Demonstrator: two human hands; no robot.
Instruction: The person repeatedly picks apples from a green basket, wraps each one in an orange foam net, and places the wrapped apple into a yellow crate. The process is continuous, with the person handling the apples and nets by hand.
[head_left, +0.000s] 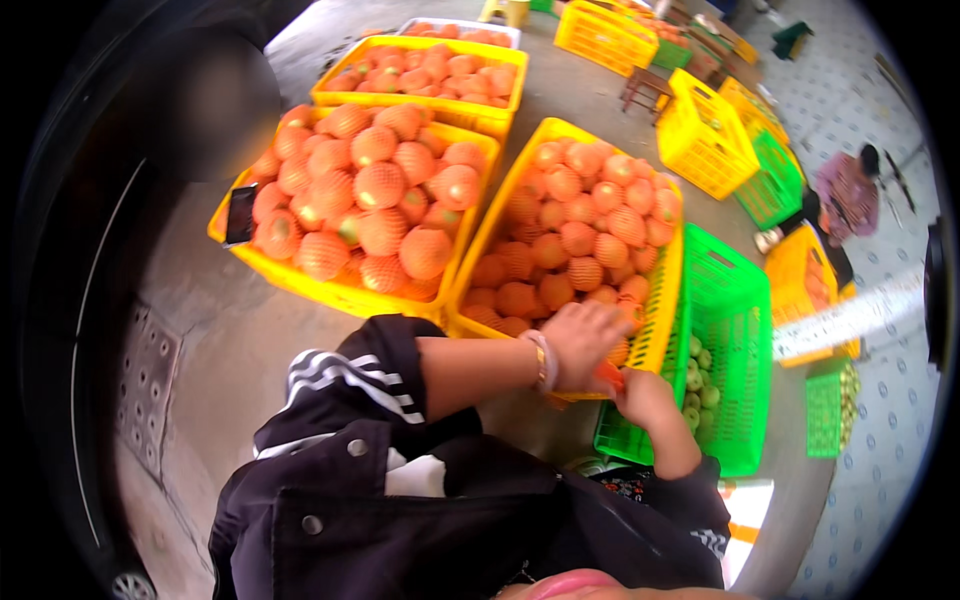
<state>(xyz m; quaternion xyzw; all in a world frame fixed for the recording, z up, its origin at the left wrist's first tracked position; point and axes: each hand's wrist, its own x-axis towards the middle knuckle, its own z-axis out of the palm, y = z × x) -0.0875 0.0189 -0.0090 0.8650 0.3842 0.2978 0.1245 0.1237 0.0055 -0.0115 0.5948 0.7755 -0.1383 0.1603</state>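
Note:
My left hand (581, 343) reaches over the near right corner of a yellow plastic crate (463, 259), with its fingers spread over fruit in orange foam nets (577, 236). Close beside it, my right hand (646, 397) is closed on an orange foam net (610, 375) at the crate's near rim. Whether a fruit sits in that net is hidden by the hands. To the right of the crate, a green plastic crate (750, 367) holds bare green fruit (701, 390) in its lower left part.
Another yellow crate (330, 296), heaped with netted fruit, stands at left with a phone (241, 215) at its edge. Behind it is a further full yellow crate (420, 105). A person (847, 191) sits at right among crates. A small brown stool (645, 90) stands farther back.

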